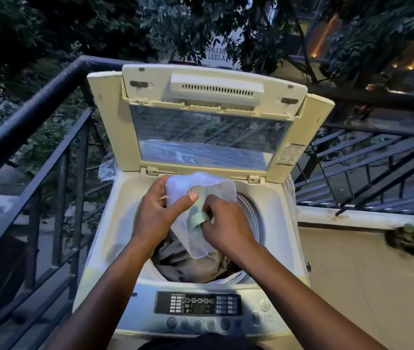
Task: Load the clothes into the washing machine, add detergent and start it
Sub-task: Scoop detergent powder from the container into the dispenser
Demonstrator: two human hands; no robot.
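Head view showed grey-brown clothes already in the cream top-loading washing machine. At twelve o'clock above them, my left hand gripped a translucent plastic detergent pouch; my right hand pinched its green scoop. Dosing and starting remained.

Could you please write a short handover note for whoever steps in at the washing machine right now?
Left hand: holds the translucent plastic container tilted over the drum.
Right hand: pinches a pale green scoop at the container's mouth.
Washing machine: lid propped open; grey-brown clothes already lie in the drum.
Done: clothes loaded.
Left: it is unclear whether any detergent has gone in yet; finish adding it, put the container aside, shut the lid, then start it at the control panel.
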